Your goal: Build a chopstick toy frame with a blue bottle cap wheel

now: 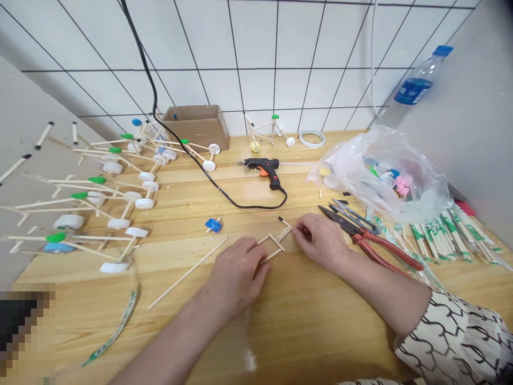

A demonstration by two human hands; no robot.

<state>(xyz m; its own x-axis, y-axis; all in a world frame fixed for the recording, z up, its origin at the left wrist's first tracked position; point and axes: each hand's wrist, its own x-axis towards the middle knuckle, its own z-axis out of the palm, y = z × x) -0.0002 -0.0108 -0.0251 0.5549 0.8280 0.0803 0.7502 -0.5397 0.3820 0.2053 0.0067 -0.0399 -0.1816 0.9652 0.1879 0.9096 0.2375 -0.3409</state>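
A small frame of thin wooden sticks (276,244) lies on the table between my hands, with one black-tipped stick at its far end. My left hand (241,274) is closed on the frame's near left side, fingers bent over the sticks. At the far right end, my right hand (320,239) pinches the frame with thumb and fingertips. Left of my left hand lies a single long wooden stick (187,272). A blue piece with a short stick through it (214,225) sits just beyond. Red-handled pliers (366,238) and thread snips (355,215) lie beside my right hand.
A black hot glue gun (264,167) lies farther back, its cord crossing the table. Several wheeled stick models (96,195) crowd the left. A cardboard box (196,128) and tape roll (311,139) stand behind. At right are a plastic bag (348,160), wrapped sticks (441,235) and a bottle (419,85).
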